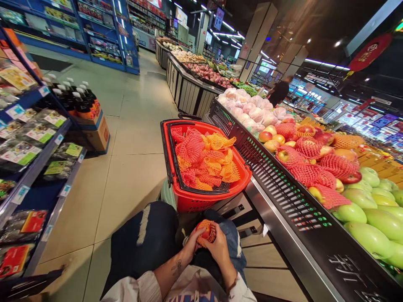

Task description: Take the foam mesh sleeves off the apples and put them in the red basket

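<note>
Low in front of me, between my knees, both hands hold a red apple (205, 231) partly covered by an orange foam net. My left hand (191, 243) grips it from the left, its thumb lying against the apple's front. From the right, my right hand (219, 245) closes round the netted side. Just beyond them stands a red shopping basket (201, 200) with a black handle. It is heaped with red and orange foam nets (204, 157).
A black produce display (270, 180) runs along my right, bearing netted apples (308, 147) and green fruit (371, 218). Packaged goods fill the shelves (34, 142) on my left. Dark bottles (77, 98) stand on a carton. Farther off, a person (279, 91) stands behind the produce.
</note>
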`<action>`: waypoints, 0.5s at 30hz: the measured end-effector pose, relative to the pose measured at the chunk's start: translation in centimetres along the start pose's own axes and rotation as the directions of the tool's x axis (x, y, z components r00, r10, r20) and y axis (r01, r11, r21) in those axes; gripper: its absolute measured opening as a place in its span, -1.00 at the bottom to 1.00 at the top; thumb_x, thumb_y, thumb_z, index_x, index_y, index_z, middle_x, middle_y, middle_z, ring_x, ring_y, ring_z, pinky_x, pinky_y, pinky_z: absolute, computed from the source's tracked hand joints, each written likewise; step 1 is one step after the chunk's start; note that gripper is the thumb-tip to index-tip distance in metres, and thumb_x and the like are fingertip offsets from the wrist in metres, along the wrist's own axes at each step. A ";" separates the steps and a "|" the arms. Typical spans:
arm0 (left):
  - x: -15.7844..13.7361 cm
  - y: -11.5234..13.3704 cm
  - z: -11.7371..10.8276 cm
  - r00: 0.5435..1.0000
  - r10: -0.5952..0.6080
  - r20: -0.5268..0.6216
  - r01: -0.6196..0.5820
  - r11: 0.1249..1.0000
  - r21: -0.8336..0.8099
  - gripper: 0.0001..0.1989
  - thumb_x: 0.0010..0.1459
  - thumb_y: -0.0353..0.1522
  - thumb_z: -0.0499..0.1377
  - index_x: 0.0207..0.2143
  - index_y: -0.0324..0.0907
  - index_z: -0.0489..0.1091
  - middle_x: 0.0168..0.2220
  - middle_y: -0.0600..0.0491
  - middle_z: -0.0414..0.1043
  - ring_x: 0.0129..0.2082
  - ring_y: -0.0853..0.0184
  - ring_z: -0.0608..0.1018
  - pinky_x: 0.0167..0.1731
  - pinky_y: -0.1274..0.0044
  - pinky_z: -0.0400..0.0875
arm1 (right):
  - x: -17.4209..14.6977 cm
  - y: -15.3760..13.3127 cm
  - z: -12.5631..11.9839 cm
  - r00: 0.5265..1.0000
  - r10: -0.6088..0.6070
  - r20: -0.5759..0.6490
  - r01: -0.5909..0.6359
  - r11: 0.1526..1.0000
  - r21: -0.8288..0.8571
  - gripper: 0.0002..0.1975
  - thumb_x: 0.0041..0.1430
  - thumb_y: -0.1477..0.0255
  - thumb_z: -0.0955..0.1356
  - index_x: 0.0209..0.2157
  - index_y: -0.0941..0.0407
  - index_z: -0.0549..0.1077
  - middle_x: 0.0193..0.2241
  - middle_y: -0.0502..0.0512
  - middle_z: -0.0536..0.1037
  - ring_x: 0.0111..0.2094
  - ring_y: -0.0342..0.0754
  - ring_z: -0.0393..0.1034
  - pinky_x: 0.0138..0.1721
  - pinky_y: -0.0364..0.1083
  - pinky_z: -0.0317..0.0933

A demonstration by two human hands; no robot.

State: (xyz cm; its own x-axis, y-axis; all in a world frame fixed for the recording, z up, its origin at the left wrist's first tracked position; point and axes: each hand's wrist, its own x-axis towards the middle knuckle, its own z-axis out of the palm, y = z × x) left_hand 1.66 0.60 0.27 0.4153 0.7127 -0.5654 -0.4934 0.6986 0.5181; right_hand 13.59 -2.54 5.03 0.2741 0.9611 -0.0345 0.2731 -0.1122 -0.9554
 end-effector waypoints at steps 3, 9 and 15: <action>0.6 0.1 -0.4 0.994 -0.074 -0.080 0.065 0.992 -0.107 -0.61 0.08 -0.12 0.26 -0.18 -0.24 0.47 -0.42 0.01 0.59 -0.46 0.29 0.59 -0.49 0.55 0.39 | 0.6 0.1 -0.2 0.988 0.156 -0.003 -0.154 0.973 0.173 -0.49 -0.35 0.25 0.63 -0.29 0.10 0.54 -0.33 0.12 0.65 -0.27 0.12 0.54 -0.16 0.08 0.46; 0.4 0.1 -0.3 0.996 -0.082 -0.019 0.080 0.993 -0.085 -0.65 0.17 -0.15 0.19 -0.17 -0.26 0.46 -0.39 -0.06 0.63 -0.41 0.23 0.64 -0.46 0.53 0.45 | 0.3 0.9 -0.9 0.949 0.312 0.057 -0.312 0.890 0.333 -0.46 -0.08 -0.07 0.49 -0.27 0.11 0.55 -0.35 0.14 0.64 -0.30 0.09 0.56 -0.31 -0.01 0.44; 0.5 -0.3 -0.4 0.995 -0.090 0.032 0.093 0.992 -0.082 -0.57 0.15 -0.13 0.21 -0.09 -0.29 0.45 -0.31 -0.10 0.64 -0.21 0.15 0.67 -0.26 0.47 0.52 | -0.6 0.7 -0.9 0.951 0.289 0.111 -0.309 0.875 0.373 -0.57 -0.08 0.09 0.51 -0.25 0.09 0.53 -0.31 0.10 0.64 -0.27 0.08 0.56 -0.20 0.00 0.42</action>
State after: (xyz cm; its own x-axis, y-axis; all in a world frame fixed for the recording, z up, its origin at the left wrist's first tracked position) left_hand 1.69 0.72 -0.46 0.4826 0.6482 -0.5890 -0.5136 0.7541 0.4092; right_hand 14.42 -3.40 4.63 0.2368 0.9097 -0.3412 -0.1894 -0.3012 -0.9345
